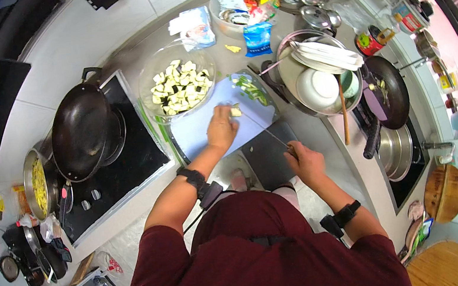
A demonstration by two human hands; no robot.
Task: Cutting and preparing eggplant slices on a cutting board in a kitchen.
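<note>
On a pale blue cutting board (205, 134), my left hand (222, 129) has its fingertips against a small piece of pale vegetable (235, 111), which looks like eggplant. My right hand (305, 161) grips the handle of a knife (266, 130), whose blade points towards that piece. Chopped green vegetable (251, 90), probably scallion or pepper, lies on the board's far right part. A clear bowl (151, 112) of diced eggplant (181, 87) stands at the board's upper left, near my left hand.
A black wok (81, 132) rests on the left cooktop (137, 157), beside a pan of yellow shredded food (39, 186). Right of the board, a large metal basin (288, 88) holds stacked white dishes (325, 56). Behind stand a bowl of packets (229, 30) and a blue packet (258, 39). A frying pan (396, 89) lies farther right.
</note>
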